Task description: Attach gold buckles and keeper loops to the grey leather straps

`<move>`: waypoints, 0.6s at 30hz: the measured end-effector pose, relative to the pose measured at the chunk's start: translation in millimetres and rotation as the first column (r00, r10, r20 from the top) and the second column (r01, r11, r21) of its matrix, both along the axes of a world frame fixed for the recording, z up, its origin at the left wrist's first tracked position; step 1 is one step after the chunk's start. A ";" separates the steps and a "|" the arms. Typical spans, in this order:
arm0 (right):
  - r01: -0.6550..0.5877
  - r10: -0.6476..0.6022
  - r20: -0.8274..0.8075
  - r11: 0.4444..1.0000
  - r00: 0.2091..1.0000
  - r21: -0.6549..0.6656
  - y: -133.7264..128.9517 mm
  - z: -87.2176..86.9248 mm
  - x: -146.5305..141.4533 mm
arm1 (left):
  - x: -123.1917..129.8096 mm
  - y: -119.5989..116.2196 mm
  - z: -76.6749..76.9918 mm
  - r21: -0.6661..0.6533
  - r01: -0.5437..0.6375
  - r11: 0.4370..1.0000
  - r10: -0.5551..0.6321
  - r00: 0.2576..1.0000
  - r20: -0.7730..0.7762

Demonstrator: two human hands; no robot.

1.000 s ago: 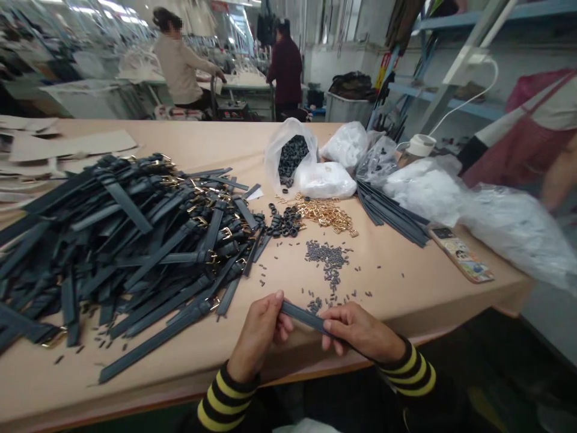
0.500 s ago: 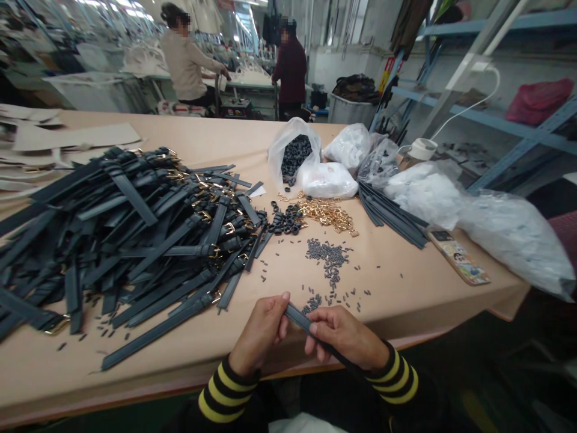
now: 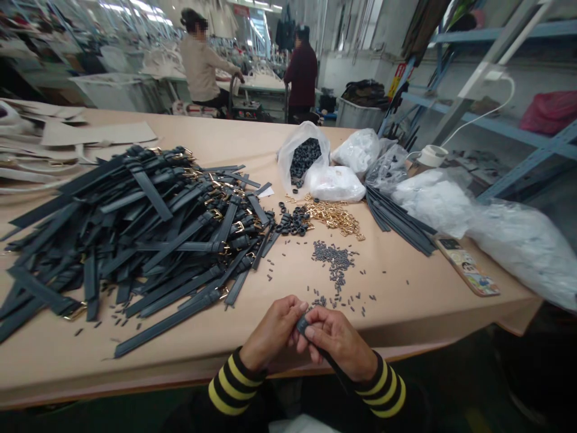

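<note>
With our hands as the centre of the dial and twelve o'clock straight across the table (image 3: 406,310), we locate the dark strap (image 3: 302,325) at the centre, by the table's near edge. Our left hand (image 3: 276,332) is closed, fingers curled inward, with thumb and fingertips pinching the strap's end. Our right hand (image 3: 345,340) is likewise closed, thumb pressed against curled fingers, gripping the same strap just beside the left fingertips. The strap's tail runs below the right hand toward five o'clock. The fingers hide how the end is bent; we cannot tell its fold.

Between twelve and one o'clock we find, in order of distance, the small dark pellets (image 3: 334,257), the gold buckles (image 3: 336,216) and an open bag (image 3: 288,171) containing black loops. Loose black loops (image 3: 292,222) lie at twelve, touching the buckles' left side. At one o'clock we note a fan of flat dark strips (image 3: 394,221); at two, a phone in a patterned case (image 3: 466,264).

At ten o'clock lies the large heap of buckled straps (image 3: 157,225), with pale panels (image 3: 97,133) beyond. One buckled strap (image 3: 164,325) lies at nine, angled along the near edge.
</note>
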State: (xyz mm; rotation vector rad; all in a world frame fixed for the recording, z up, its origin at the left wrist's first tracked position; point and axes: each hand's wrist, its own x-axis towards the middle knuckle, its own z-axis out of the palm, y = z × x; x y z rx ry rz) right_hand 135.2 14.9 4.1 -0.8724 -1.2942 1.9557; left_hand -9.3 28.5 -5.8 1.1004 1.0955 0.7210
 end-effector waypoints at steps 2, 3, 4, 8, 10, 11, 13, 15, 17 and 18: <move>0.039 -0.039 0.005 0.999 0.999 -0.022 0.0 0.2 -1.1 | 1.0 -3.2 2.2 0.132 -0.111 0.985 0.123 0.989 -0.084; 0.068 -0.068 0.011 0.997 0.998 -0.041 0.3 0.3 -1.4 | 1.4 -5.3 3.9 0.242 -0.173 0.955 0.211 0.967 -0.140; 0.099 -0.098 0.020 0.993 0.995 -0.061 0.8 0.4 -1.6 | 1.8 -7.5 5.8 0.357 -0.209 0.910 0.289 0.939 -0.188; 0.186 -0.182 0.056 0.979 0.982 -0.080 3.4 3.1 -1.9 | 3.4 -15.5 12.1 0.561 -0.103 0.821 0.303 0.913 -0.275; 0.173 -0.169 0.071 0.983 0.983 -0.065 3.7 5.3 -1.8 | 3.9 -17.2 12.9 0.543 -0.056 0.838 0.246 0.927 -0.284; 0.158 -0.153 0.078 0.986 0.985 -0.057 3.5 6.3 -1.6 | 3.8 -17.2 12.6 0.527 -0.043 0.849 0.227 0.930 -0.290; 0.138 -0.134 0.088 0.989 0.987 -0.045 2.9 8.0 -0.7 | 2.3 -15.6 10.9 0.494 -0.024 0.869 0.201 0.929 -0.310; 0.148 -0.145 0.089 0.988 0.985 -0.034 2.7 8.8 0.7 | -1.7 -11.8 8.2 0.457 -0.027 0.889 0.198 0.922 -0.331; 0.180 -0.177 0.079 0.983 0.981 -0.034 3.5 8.1 2.5 | -7.8 -6.5 5.7 0.492 -0.105 0.864 0.304 0.889 -0.343; 0.196 -0.193 0.072 0.980 0.979 -0.043 4.2 7.1 3.3 | -11.1 -3.6 4.9 0.544 -0.159 0.824 0.392 0.853 -0.345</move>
